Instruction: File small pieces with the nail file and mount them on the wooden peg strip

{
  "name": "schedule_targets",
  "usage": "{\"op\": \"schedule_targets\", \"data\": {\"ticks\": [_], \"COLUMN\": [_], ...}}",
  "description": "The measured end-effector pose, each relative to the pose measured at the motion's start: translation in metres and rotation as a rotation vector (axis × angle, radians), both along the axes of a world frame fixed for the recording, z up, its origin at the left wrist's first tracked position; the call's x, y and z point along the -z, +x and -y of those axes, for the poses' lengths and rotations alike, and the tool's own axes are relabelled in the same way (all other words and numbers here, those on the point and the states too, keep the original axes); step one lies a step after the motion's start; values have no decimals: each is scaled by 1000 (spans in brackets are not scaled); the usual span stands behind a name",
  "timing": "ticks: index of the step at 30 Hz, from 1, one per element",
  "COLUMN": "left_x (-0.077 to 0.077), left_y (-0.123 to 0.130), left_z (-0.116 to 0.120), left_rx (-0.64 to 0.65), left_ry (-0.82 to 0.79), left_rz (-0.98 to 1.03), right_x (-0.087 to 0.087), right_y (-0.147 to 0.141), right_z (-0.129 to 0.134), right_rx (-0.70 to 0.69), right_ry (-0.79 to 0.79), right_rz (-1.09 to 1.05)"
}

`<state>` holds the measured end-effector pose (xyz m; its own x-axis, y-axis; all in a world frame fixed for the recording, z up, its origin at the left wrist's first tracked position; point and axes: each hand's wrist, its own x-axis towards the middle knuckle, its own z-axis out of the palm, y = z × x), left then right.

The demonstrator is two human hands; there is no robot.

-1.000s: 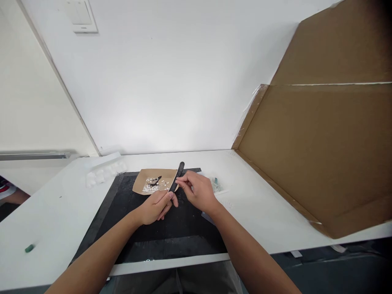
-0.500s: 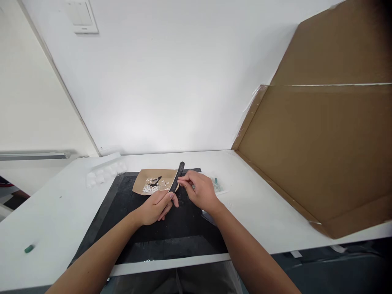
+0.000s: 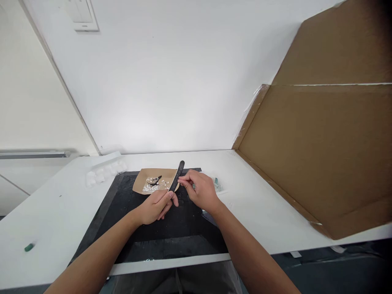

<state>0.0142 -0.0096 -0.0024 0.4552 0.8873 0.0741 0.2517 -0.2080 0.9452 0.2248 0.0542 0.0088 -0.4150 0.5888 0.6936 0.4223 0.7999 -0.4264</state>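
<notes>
9 o'clock: other person's limb and red-and-dark clothing gone past table [image 3: 43, 228] edge, pale panel [image 3: 12, 188] with dark diagonal line now exposed | centre: right hand [image 3: 199, 191] fingertips slightly toward 3 o'clock along black strip [image 3: 177, 175] since first frame

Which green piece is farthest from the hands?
The green piece lying alone on the white table, near left; the other green bits lie beside the right hand.
</notes>
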Motion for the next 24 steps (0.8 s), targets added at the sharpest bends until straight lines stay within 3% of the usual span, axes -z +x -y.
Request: {"op": "schedule_targets", "data": {"ticks": [7,14,21,24], "left_x": [1,1,2,2], "left_y": [-1,1,-2,-2], "left_z": [-1,0,-1,-1], "left_rx": [1,1,-1,-6], "left_ry": [2,-1,2,8], "left_rz": [-4,-2,-18,-19], "right_x": [1,-1,4,4], "right_y": [-1,0,-2,-4], "right_z": [2,0,1,2], "right_rx": [-125,23,-124,-92], "right_ry": [-47,7,-48,-34], "right_rz": [93,-34,64,33]}}
